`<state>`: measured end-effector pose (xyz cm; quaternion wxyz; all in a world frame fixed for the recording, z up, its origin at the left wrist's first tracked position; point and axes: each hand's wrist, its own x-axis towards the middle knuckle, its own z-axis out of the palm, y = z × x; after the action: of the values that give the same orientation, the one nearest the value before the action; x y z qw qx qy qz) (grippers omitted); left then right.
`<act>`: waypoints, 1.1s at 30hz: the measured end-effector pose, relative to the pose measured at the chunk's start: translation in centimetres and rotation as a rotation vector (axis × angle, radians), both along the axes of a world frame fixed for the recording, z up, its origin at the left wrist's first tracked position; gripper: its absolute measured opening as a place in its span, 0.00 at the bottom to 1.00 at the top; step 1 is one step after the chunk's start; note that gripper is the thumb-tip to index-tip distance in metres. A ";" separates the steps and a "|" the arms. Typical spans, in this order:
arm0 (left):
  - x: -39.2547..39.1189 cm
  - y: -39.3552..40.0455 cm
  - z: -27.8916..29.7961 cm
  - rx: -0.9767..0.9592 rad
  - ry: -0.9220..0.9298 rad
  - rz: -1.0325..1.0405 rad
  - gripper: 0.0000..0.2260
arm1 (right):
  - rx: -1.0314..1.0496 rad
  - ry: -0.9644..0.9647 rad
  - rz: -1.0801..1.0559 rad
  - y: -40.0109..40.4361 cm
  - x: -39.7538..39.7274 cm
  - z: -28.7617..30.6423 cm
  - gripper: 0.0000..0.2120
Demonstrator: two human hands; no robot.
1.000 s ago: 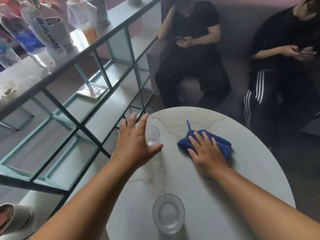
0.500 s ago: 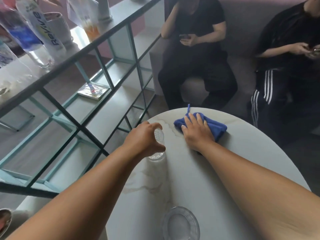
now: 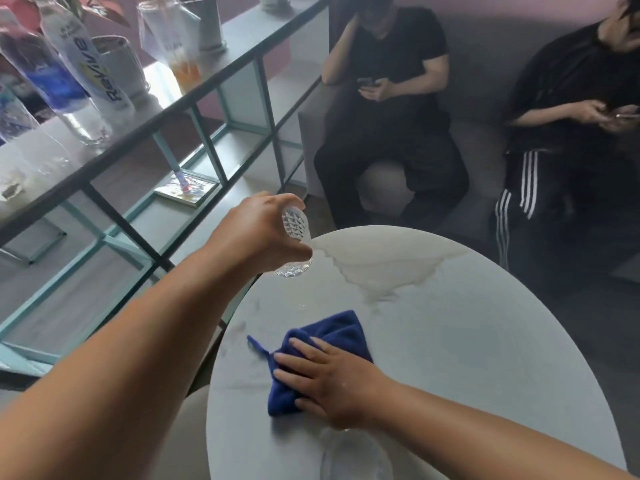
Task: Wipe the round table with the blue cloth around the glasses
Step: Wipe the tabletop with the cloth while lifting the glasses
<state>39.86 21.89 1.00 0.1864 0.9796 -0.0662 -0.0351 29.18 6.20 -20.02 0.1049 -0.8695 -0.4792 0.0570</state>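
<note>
The round white marble-look table (image 3: 467,341) fills the lower right. My left hand (image 3: 258,230) is shut on a clear faceted glass (image 3: 294,244) and holds it lifted and tilted above the table's far left edge. My right hand (image 3: 332,379) lies flat on the blue cloth (image 3: 332,334), pressing it to the tabletop near the left side. A second clear glass (image 3: 353,455) stands at the near edge, partly hidden under my right forearm.
A metal-framed shelf unit (image 3: 145,140) with bottles (image 3: 79,71) and cups runs along the left, close to the table. Two seated people in black (image 3: 394,116) (image 3: 568,133) occupy a grey sofa right behind the table.
My left hand closed on the glass and lifted it off the table. My right hand drew the blue cloth from the far edge back toward me and leftward.
</note>
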 end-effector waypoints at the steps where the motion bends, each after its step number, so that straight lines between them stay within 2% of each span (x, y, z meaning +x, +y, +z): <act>1: 0.0 -0.1 -0.2 0.005 0.002 -0.005 0.31 | -0.002 0.021 -0.007 -1.2 -0.2 0.0 0.24; 6: -0.2 -0.4 -1.5 -0.015 0.011 -0.015 0.33 | -0.056 -0.021 -0.114 -4.9 2.1 -0.4 0.25; 15: -1.1 -0.3 -2.9 -0.014 0.015 0.010 0.32 | -0.082 -0.016 -0.248 -4.5 3.9 -0.8 0.26; 18: -1.3 -0.1 -2.9 -0.013 0.017 0.010 0.30 | -0.096 -0.008 -0.413 -3.9 6.4 -0.4 0.28; 21: -1.6 0.3 -2.6 -0.010 0.003 0.019 0.28 | -0.068 0.022 -0.621 -2.4 10.1 -0.3 0.25; 23: -1.9 0.5 -2.6 -0.013 -0.010 0.021 0.28 | -0.032 0.027 -0.681 -0.5 12.1 -0.3 0.24; 27: -2.2 1.0 -2.5 -0.025 -0.012 0.035 0.29 | 0.051 0.065 -0.528 3.9 12.4 0.4 0.24; 33: -2.5 1.9 -1.3 -0.044 -0.064 0.052 0.28 | -0.046 -0.011 0.013 7.4 8.2 0.2 0.26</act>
<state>37.41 23.80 -0.32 0.2065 0.9773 -0.0472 0.0027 37.41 13.62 -19.83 0.0819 -0.8689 -0.4839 0.0637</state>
